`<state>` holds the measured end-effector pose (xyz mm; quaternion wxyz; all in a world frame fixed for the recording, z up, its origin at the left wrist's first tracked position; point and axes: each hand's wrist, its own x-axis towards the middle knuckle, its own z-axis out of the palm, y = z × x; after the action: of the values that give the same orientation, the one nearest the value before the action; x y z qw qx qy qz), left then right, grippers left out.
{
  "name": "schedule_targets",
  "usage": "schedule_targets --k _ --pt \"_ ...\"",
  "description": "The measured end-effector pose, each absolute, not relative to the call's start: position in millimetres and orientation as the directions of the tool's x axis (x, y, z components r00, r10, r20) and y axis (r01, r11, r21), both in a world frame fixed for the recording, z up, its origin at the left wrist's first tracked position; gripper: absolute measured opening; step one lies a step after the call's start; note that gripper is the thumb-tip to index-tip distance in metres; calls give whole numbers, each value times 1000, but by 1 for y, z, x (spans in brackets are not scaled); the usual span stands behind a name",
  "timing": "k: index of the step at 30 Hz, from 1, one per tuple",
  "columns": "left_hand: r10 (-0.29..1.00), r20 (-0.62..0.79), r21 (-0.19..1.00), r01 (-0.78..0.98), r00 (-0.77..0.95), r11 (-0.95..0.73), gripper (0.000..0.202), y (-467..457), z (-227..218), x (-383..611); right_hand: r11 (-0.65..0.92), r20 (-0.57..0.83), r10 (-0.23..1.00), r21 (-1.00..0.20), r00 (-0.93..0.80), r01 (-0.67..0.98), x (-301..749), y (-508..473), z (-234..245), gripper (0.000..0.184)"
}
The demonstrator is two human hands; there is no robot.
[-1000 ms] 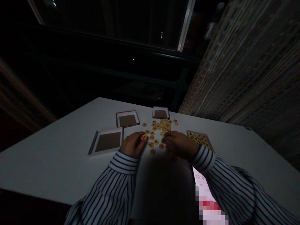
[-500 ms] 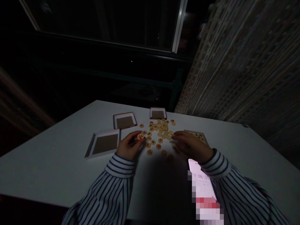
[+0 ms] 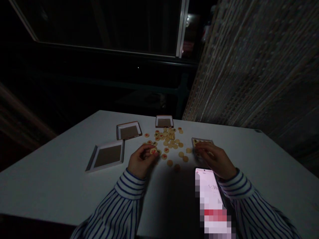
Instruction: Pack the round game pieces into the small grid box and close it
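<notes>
One red-marked disc pinched in left hand beside the loose discs on the counter, right hand at right-hand tray (its hold hidden, cannot tell): seemingly a pick-and-place step, setting down calling for an eased pinch.

tbh from where I'm standing the left hand is hemmed in: white tray left of it, game pieces beyond and right. Phone sits just nearside of the right hand, but there's loads of counter free to its right.
</notes>
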<state>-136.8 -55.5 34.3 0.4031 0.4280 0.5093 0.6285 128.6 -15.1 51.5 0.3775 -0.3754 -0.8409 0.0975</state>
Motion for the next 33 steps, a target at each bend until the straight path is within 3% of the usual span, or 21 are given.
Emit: schedule_targets --k 7,18,26,33 --pt "977 46 988 -137 -207 -75 28 -55 37 -102 574 584 784 -552 -211 604 145 -19 41 18" --pt "998 -48 976 -213 -39 39 23 -45 45 -55 590 703 695 -440 -149 676 161 -19 37 16" --pt "999 -20 993 -119 -25 17 16 -35 56 -40 633 744 636 -350 -206 690 164 -18 39 16" --pt "1000 -5 996 -84 2 5 20 -19 53 -34 593 762 633 -367 -133 717 170 -15 39 15"
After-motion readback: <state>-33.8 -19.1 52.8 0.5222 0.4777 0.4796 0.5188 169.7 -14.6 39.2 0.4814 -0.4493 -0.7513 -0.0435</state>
